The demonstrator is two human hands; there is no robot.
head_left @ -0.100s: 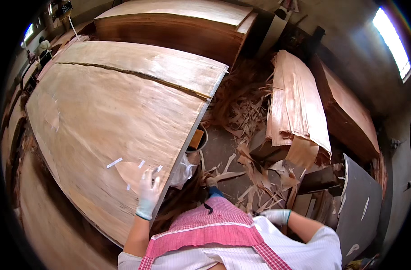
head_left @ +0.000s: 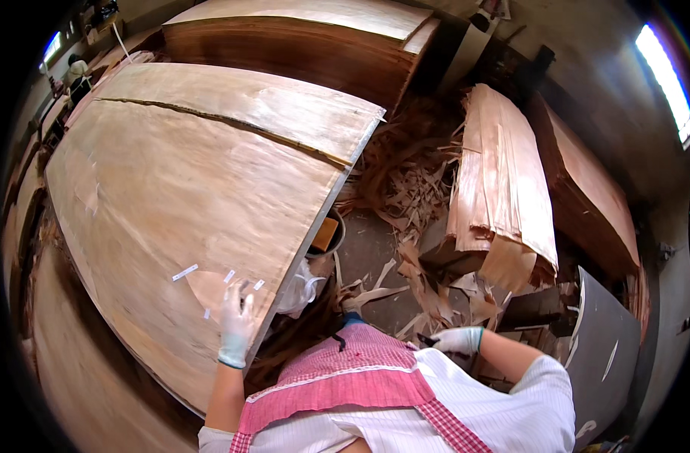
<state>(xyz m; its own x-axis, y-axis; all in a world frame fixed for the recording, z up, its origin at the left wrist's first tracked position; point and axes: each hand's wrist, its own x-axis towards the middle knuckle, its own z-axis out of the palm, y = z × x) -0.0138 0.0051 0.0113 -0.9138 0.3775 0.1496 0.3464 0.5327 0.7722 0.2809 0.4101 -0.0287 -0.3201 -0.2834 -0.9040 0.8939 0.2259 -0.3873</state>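
My left hand, in a white glove with a teal cuff, is over the near right part of a large pale wood veneer sheet. Its fingers are slightly bent and apart, and nothing shows between them. Just left of the fingertips lies a pinkish veneer patch with short white tape strips around it. By the right side of my waist, my gloved right hand is closed around something dark, too small to make out. A long dark split crosses the sheet's far part.
Beyond the sheet stands a tall veneer stack. To the right are another bundle of veneer and a brown stack. Veneer scraps litter the floor. A bucket and a clear plastic bag sit by the sheet's edge.
My right hand has risen a little, and more of the dark thing at its fingers shows. My left hand has shifted slightly left over the sheet. The whole view has turned slightly.
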